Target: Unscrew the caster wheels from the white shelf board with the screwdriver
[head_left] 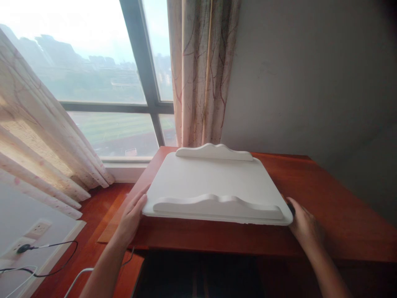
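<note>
A white board [204, 178] with rounded corners lies over the reddish-brown wooden desk, a little tilted in view. Two wavy-topped white rails stand up from it, a front rail [217, 207] and a back rail [214, 152]. My left hand [133, 213] holds the board's left edge near the front corner, fingers running along the side. At the front right corner, my right hand [304, 221] grips the other edge; its fingertips are partly hidden. Whether the board's underside touches the desk I cannot tell.
The wooden desk [335, 215] extends right to the grey wall [304, 82]. Behind it hang a patterned curtain [201, 74] and a window [102, 70]. At the lower left are a wall socket [39, 228], a black plug [23, 248] and loose cables.
</note>
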A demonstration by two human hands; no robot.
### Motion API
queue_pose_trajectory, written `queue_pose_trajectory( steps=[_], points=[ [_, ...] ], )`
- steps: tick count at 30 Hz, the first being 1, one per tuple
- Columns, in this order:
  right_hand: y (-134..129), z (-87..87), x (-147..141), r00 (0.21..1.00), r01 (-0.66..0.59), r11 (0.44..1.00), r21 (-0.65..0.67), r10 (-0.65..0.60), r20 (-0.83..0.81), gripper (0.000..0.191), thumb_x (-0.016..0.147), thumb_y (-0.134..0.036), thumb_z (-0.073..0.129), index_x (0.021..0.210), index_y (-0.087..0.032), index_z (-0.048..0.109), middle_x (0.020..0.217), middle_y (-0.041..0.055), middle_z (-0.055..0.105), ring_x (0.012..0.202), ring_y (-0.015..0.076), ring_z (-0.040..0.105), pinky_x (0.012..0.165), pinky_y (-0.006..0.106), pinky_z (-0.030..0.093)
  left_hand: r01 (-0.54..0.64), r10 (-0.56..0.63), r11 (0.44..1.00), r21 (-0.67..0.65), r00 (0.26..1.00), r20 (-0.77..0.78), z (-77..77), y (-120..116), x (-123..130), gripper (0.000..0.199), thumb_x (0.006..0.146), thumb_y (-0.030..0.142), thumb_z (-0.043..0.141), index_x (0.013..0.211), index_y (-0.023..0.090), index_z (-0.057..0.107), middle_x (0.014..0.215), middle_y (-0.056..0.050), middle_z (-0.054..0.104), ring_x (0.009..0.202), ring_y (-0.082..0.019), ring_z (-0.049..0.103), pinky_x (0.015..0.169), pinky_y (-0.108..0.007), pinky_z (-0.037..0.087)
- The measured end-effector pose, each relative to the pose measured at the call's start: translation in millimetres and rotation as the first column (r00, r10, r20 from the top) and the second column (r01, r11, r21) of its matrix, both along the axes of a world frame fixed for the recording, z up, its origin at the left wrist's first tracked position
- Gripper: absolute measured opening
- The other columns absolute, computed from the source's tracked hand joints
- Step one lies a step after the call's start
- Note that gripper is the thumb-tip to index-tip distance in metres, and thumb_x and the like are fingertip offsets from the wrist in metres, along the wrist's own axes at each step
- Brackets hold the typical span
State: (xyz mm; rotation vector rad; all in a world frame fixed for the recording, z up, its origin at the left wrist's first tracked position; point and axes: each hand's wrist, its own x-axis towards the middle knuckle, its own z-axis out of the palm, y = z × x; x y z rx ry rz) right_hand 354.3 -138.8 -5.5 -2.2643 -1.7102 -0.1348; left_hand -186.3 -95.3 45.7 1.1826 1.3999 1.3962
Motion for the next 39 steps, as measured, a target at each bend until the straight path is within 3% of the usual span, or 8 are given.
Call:
queue_pose_trajectory(
  steps=[10,15,24,33,39],
  points=[
    [-1,5.2,2,0.999,-0.025,0.998,-0.054,0.026,0.019,0.049,0.09,-0.025,0.042,0.135,-0.017,0.059,0.124,0.0137,0.07,0.105,0.0315,0.07,0.074,0.036,0.053,0.027,-0.027,0.999,0.019,0.999,-0.021,-8.7,2,-7,0.061,0.088,0.052,0.063,0.139,0.019,0.06,0.146,-0.009,0.057,0.138,-0.032,0.048,0.122,-0.042,0.027],
    [-2,6.4,2,0.997,-0.073,0.997,-0.021,0.073,-0.023,0.052,0.088,-0.023,0.042,0.137,-0.019,0.059,0.127,0.0118,0.07,0.107,0.0312,0.069,0.078,0.036,0.054,0.017,-0.016,1.0,0.021,0.999,-0.028,-3.2,0,-2,0.062,0.088,0.053,0.063,0.139,0.019,0.061,0.145,-0.008,0.058,0.139,-0.032,0.047,0.121,-0.04,0.029],
    [-5,18.4,-5,0.996,0.053,0.992,-0.115,-0.045,0.072,0.05,0.093,-0.024,0.039,0.137,-0.028,0.061,0.125,0.0091,0.071,0.092,0.0321,0.072,0.059,0.036,0.049,0.033,-0.033,0.999,0.019,0.999,0.017,-4.5,1,0,0.065,0.086,0.055,0.064,0.139,0.018,0.06,0.142,-0.009,0.061,0.133,-0.032,0.054,0.117,-0.041,0.037],
    [-6,13.3,-1,0.994,0.054,0.993,-0.106,-0.044,0.101,0.052,0.092,-0.024,0.04,0.14,-0.027,0.059,0.121,0.0109,0.072,0.089,0.0318,0.073,0.06,0.036,0.051,0.011,-0.011,1.0,0.008,1.0,-0.013,-9.0,1,0,0.069,0.086,0.058,0.063,0.142,0.016,0.057,0.142,-0.012,0.061,0.133,-0.033,0.054,0.117,-0.041,0.037],
    [-3,18.3,-5,0.995,0.085,0.989,-0.122,-0.077,0.07,0.052,0.093,-0.028,0.04,0.141,-0.02,0.057,0.11,0.0157,0.074,0.09,0.0339,0.073,0.061,0.037,0.05,0.012,-0.012,1.0,0.008,1.0,0.002,-10.3,1,0,0.068,0.087,0.056,0.062,0.142,0.017,0.057,0.145,-0.011,0.058,0.136,-0.032,0.051,0.119,-0.041,0.033]
  ],
)
